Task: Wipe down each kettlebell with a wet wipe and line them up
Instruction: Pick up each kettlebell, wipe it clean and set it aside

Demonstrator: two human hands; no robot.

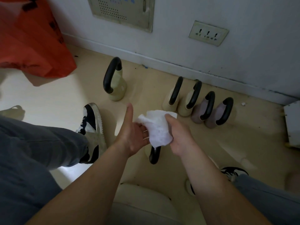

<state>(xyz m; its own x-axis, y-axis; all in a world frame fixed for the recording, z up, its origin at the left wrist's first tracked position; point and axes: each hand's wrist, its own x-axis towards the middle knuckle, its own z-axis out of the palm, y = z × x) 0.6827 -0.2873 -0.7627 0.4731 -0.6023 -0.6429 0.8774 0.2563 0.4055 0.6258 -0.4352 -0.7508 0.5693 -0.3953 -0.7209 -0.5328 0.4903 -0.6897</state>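
Note:
My right hand [180, 135] grips a crumpled white wet wipe [158, 127] in mid-air. My left hand [133, 135] lies open, palm toward the wipe, thumb raised, fingers touching the wipe. Right under the hands a kettlebell stands on the floor; only its black handle [154, 155] shows. A larger beige kettlebell [117, 85] stands alone toward the wall. To the right a row runs along the wall: two beige kettlebells [172, 99] [188, 103] and two mauve kettlebells [202, 109] [217, 114], all with black handles.
An orange bag [32, 38] hangs at upper left. My left shoe [91, 125] and jeans leg are left of the hands, my right shoe [230, 172] at lower right. A white box [293, 122] sits at the right edge. The wall has a socket [208, 34].

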